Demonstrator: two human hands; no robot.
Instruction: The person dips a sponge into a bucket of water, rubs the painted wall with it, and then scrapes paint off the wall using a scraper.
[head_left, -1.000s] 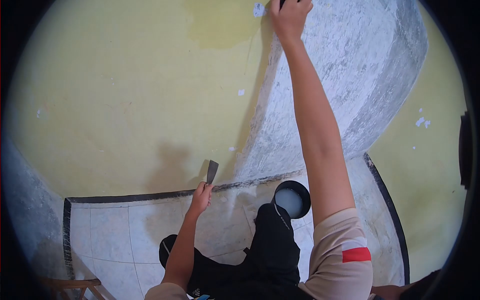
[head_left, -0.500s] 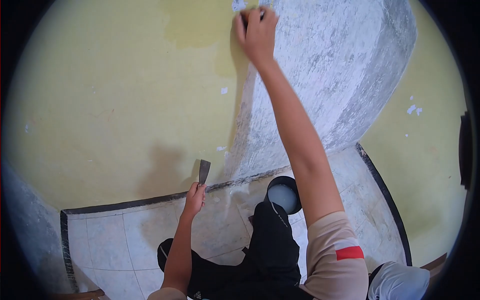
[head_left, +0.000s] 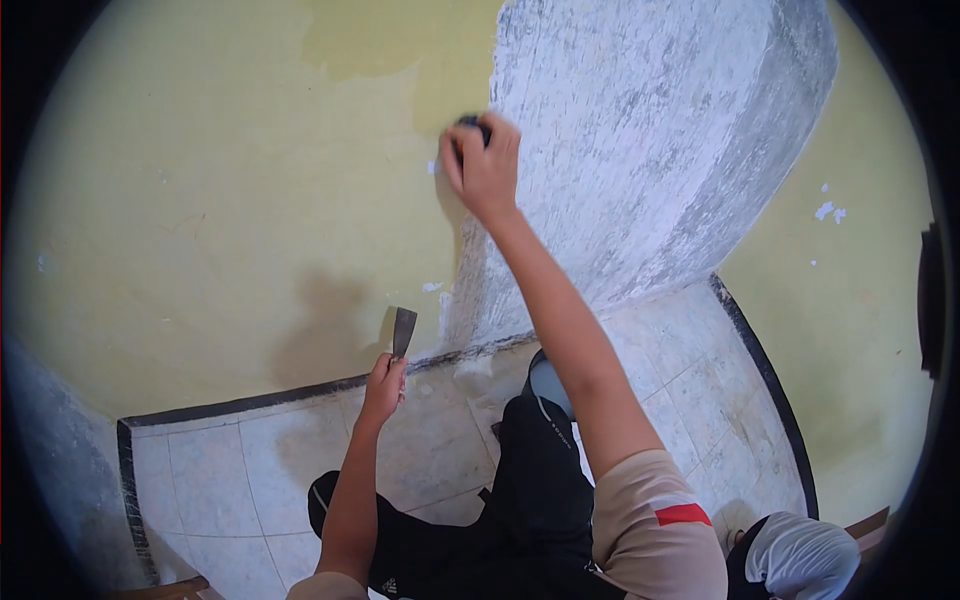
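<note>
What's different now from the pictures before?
The right hand has moved down the wall, gripping a dark thing. Grey cloth has come into view at the lower right. The left hand still holds the scraper; nothing was let go.

A scraper (head_left: 404, 332) with a flat, dark grey blade stands nearly upright in the left hand (head_left: 384, 387), handle mostly hidden. A small black object (head_left: 470, 121), partly orange and blurred, sits within the right hand (head_left: 485, 172) at the yellow wall (head_left: 260, 180), beside its streaked grey-white patch (head_left: 640, 150).
</note>
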